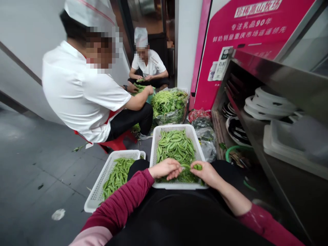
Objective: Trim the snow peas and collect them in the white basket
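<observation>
Both my hands are over a white perforated basket (189,129) on my lap, heaped with green pea pods (176,145). A single pea pod (185,166) stretches between them. My left hand (166,168) pinches one end of it with thumb and forefinger. The other end is at the fingertips of my right hand (205,172), which also has several pods (197,167) tucked in its curled fingers. Left of my knee stands a second white basket (93,196) with more pea pods (119,176) in it.
One co-worker (84,89) sits on a red stool (119,142) at the left, handling greens. Another person (150,65) squats behind. A big bag of leafy greens (170,104) stands ahead. To the right, a steel shelf (276,136) holds plates (269,104); a green bin (232,150) is beneath.
</observation>
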`<state>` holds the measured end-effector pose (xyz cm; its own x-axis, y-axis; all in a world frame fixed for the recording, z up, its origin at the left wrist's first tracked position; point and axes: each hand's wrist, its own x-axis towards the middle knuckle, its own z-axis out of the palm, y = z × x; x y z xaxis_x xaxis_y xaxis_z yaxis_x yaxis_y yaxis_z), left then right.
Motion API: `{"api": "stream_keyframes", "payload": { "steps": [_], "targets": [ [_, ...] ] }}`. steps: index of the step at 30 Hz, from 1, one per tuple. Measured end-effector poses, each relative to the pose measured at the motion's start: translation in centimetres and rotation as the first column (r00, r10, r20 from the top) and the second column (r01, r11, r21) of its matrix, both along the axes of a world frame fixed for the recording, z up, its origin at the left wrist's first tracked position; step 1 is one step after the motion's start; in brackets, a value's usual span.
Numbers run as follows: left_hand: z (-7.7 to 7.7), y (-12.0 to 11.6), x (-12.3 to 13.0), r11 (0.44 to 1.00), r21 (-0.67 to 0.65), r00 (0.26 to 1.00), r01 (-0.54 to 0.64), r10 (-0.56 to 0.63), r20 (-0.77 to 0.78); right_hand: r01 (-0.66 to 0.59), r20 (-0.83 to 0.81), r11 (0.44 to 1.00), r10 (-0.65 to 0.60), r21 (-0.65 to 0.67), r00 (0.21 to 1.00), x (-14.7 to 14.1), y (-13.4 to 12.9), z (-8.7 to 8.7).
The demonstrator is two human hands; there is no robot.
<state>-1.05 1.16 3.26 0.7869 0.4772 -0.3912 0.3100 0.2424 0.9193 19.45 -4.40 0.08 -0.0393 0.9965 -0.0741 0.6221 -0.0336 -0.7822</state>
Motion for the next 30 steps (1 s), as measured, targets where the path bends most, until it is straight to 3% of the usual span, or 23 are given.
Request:
{"api": "stream_keyframes", "payload": {
  "steps": [8, 10, 14, 15, 17, 20, 22, 24, 27, 30],
  "targets": [
    [2.1, -0.4, 0.1, 0.976, 0.213, 0.998, -0.041, 0.05, -0.038, -0.228, 0.327, 0.963, 0.171, 0.145, 0.93, -1.9, -1.0, 1.6],
    [2.1, -0.7, 0.5, 0.977, 0.18, 0.993, -0.114, 0.117, -0.01, -0.225, 0.316, 0.961, 0.166, 0.161, 0.934, -2.3, -1.1, 2.0],
    [-0.5, -1.6, 1.5, 0.979, -0.034, 0.979, -0.202, 0.201, -0.019, -0.079, 0.042, 0.978, 0.073, 0.19, 0.996, -2.5, -0.9, 2.0],
    [-1.5, -1.7, 1.7, 0.981, -0.012, 0.979, -0.193, 0.192, -0.07, -0.022, -0.036, 0.985, 0.029, 0.173, 0.999, -2.3, -0.8, 2.0],
    [-3.4, -1.6, 1.6, 0.974, 0.152, 0.95, -0.167, 0.2, -0.24, 0.107, -0.201, 0.99, -0.087, 0.091, 0.976, -1.7, -0.6, 2.1],
    [-4.6, -1.1, 1.1, 0.935, 0.355, 0.873, -0.019, 0.188, -0.45, 0.225, -0.508, 0.971, -0.234, -0.081, 0.829, -0.4, -0.4, 2.9],
    [-3.8, -0.7, 0.9, 0.904, 0.418, 0.904, 0.094, 0.098, -0.415, 0.227, -0.657, 0.962, -0.271, -0.153, 0.704, 0.3, -0.4, 3.4],
    [-2.2, -0.5, 1.3, 0.854, 0.512, 0.961, 0.093, 0.057, -0.27, 0.211, -0.714, 0.958, -0.287, -0.196, 0.638, 0.3, -0.4, 3.5],
    [0.4, -0.7, 2.5, 0.884, 0.456, 0.987, 0.102, -0.034, -0.155, 0.176, -0.729, 0.962, -0.273, -0.21, 0.628, -0.6, -0.5, 3.0],
    [1.4, -1.4, 3.4, 0.839, 0.528, 0.982, 0.129, -0.034, -0.185, 0.11, -0.686, 0.98, -0.194, -0.165, 0.701, -1.3, -0.6, 2.0]
  ]
}}
